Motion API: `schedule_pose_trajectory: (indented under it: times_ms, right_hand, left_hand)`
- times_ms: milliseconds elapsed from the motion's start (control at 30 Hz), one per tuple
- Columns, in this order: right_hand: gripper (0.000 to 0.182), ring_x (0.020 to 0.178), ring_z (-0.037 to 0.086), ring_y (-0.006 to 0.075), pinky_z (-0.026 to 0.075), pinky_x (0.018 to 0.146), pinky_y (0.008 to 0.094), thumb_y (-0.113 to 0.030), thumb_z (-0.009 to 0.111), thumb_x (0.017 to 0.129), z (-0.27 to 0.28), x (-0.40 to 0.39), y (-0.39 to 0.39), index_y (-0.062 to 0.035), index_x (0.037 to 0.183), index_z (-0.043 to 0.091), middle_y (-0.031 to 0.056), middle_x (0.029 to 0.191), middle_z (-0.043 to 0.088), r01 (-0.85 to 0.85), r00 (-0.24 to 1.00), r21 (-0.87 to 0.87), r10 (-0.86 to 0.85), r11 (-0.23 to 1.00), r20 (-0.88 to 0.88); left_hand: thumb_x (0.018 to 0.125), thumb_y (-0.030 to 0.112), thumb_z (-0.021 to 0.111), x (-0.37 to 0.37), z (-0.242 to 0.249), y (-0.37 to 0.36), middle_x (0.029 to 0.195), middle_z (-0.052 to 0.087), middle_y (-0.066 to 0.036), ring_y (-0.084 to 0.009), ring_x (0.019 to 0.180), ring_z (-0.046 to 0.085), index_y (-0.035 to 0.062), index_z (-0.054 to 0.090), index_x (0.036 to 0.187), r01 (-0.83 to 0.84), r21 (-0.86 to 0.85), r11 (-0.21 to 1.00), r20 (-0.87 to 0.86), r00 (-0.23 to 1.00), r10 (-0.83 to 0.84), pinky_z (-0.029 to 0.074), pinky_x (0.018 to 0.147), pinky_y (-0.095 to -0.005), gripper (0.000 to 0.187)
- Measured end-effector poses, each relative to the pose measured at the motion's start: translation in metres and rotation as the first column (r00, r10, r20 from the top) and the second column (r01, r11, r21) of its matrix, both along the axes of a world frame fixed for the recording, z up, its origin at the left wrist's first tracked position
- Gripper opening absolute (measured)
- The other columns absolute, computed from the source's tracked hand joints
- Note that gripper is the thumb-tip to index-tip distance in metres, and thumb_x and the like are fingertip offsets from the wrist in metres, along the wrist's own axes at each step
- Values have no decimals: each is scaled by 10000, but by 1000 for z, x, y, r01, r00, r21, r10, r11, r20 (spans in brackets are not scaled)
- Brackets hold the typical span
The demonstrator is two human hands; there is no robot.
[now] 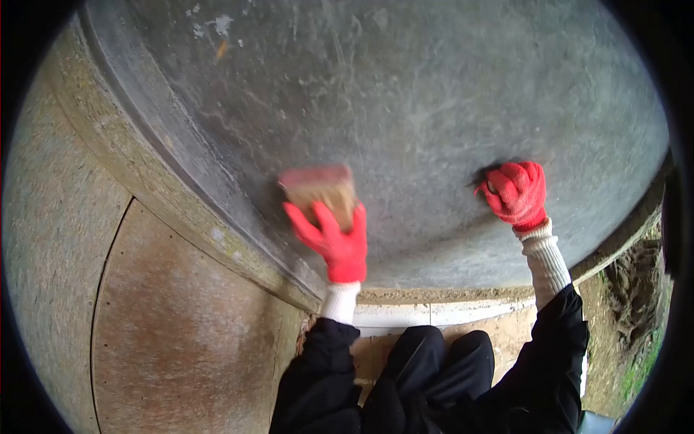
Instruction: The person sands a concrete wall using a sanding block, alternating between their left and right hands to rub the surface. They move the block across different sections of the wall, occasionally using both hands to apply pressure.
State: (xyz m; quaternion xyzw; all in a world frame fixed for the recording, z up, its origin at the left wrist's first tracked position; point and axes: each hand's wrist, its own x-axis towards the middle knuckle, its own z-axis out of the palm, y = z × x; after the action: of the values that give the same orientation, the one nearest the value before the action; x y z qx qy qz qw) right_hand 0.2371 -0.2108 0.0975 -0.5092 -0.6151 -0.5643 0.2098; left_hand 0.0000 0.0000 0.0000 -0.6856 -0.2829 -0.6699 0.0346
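My left hand (pixel 334 242), in a red-palmed work glove with a white cuff, grips a tan block with a reddish far edge (pixel 318 184). The block is smeared by motion and lies against the grey concrete surface (pixel 426 94). Farther right, my right hand (pixel 517 192), in a matching red glove, is closed in a fist close over the same concrete. A dark patch shows at its knuckles; what the fist holds, if anything, I cannot tell.
A raised concrete edge (pixel 195 210) curves along the left, with a brown board (pixel 181 318) beyond it. White tiles (pixel 394 315) border the near edge by my knees (pixel 434 354). Bare soil (pixel 636 289) and some grass (pixel 640 372) are at the right.
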Motion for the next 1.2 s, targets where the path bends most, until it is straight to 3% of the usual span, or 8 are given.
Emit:
schedule_pose_trajectory:
  times_ms: [167,267,467,600,767,867,1033,1200]
  right_hand:
    - [385,709,560,258,428,607,394,-209,796,637,0,-3,1,-143,964,603,38,930,566,20,1000,6,-20,1000,-15]
    - [385,712,559,253,428,607,393,-198,793,634,2,-5,1,-141,964,603,34,911,556,17,1000,21,-17,1000,-1]
    - [352,714,562,247,423,593,390,-194,796,601,1,-6,1,-145,898,613,35,891,544,11,999,3,-10,1000,-42]
    - [327,698,560,255,421,579,393,-198,793,602,4,-7,2,-142,871,616,37,889,546,-4,1000,21,5,1000,-12]
    - [309,683,556,255,424,576,388,-206,788,604,5,-7,4,-141,856,620,33,859,554,-12,1000,34,13,999,-28]
    - [311,683,556,256,427,578,388,-208,788,605,5,-7,4,-141,857,619,34,860,558,-15,999,31,16,999,-29]
    - [327,681,552,261,425,574,387,-207,782,631,7,-6,5,-144,900,609,39,880,563,21,1000,15,-21,1000,-19]
    - [296,777,567,293,437,677,412,-151,761,677,-6,-39,4,-125,920,593,56,916,578,57,967,71,-38,996,-251]
  left_hand:
    - [675,363,869,5,-189,-29,1442,239,-347,-529,1241,344,93,444,1245,227,-287,931,-29,969,-246,355,947,-620,761]
    - [724,272,845,-2,-140,-23,1489,185,-291,-451,1320,303,50,264,1439,130,-115,985,-115,983,-143,327,1052,-524,948]
    - [799,324,760,-13,150,11,1521,175,-311,-492,1346,294,84,343,1446,-13,51,999,17,1000,12,311,1050,-562,806]
    - [788,347,765,-8,150,15,1512,200,-316,-499,1313,336,66,388,1398,-92,111,990,12,996,91,343,1011,-562,771]
    - [742,348,804,-5,-60,2,1460,252,-362,-546,1230,383,94,452,1270,33,-13,999,5,999,-33,362,935,-624,684]
    - [770,313,787,-16,-45,1,1489,206,-341,-535,1255,366,95,402,1326,37,-33,999,-82,996,-40,356,968,-600,711]
    - [811,339,742,-18,154,24,1493,239,-319,-506,1240,397,79,422,1368,-59,212,975,-45,996,70,364,995,-563,693]
    - [796,346,755,-14,125,20,1494,236,-323,-501,1263,389,82,421,1378,-117,146,982,-3,993,119,370,994,-558,721]
